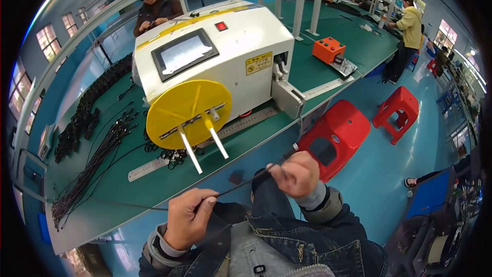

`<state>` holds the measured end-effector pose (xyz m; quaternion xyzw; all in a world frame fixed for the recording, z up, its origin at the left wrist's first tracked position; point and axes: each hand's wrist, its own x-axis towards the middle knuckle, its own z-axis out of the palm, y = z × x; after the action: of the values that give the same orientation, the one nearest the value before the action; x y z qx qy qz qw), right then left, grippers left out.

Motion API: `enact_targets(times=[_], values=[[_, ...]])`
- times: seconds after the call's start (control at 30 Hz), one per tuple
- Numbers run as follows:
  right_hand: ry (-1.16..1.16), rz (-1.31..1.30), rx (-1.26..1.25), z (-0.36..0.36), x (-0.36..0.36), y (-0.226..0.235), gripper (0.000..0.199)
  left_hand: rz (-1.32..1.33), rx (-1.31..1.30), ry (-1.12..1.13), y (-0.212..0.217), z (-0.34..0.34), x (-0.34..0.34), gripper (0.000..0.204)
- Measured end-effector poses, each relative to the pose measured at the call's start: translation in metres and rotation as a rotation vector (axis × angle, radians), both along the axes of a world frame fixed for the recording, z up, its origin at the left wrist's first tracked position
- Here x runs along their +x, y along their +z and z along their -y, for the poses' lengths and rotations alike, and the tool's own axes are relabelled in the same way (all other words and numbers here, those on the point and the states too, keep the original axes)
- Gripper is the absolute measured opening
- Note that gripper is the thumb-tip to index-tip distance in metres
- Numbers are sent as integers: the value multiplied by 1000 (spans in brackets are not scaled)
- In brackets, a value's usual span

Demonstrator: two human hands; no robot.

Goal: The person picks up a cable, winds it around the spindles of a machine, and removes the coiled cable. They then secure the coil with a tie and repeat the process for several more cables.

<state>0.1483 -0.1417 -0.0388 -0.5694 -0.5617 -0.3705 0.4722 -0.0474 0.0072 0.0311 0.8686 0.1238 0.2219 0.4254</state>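
Fingers (207, 206) of the left hand (184, 220) are closed on a thin black cable (237, 187) in the head view, and the right hand (296, 176) is pinching it too, thumb against forefinger, so it spans the gap between the two, just off the near edge of the green bench (143, 192). Beyond the left hand, a dark strand runs out leftward over the bench. Up on top sits a white machine (233, 74), its yellow disc (171, 105) facing the person with two pale prongs jutting out. Left of that lies a spread bundle of black cables (105, 154); over to the right, an orange control box (328, 50), with a red stool (351, 123) standing on the floor below.
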Motion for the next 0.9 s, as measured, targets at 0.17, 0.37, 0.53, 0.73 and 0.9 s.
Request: enact_targets(times=[0.17,0.37,0.53,0.73,0.9], values=[[-69,53,118,-9,11,2,43,-90,-79,-48,7,-3,-2,9],[-79,32,-118,-7,-3,15,31,-75,-278,-31,16,-12,-1,14],[-143,55,-71,-38,16,10,33,-77,-603,-53,5,-32,12,17],[-45,-6,-146,-68,27,4,34,-11,-769,18,-14,-60,19,17],[65,-264,-64,-117,23,-24,24,178,-412,282,-44,-92,41,17]])
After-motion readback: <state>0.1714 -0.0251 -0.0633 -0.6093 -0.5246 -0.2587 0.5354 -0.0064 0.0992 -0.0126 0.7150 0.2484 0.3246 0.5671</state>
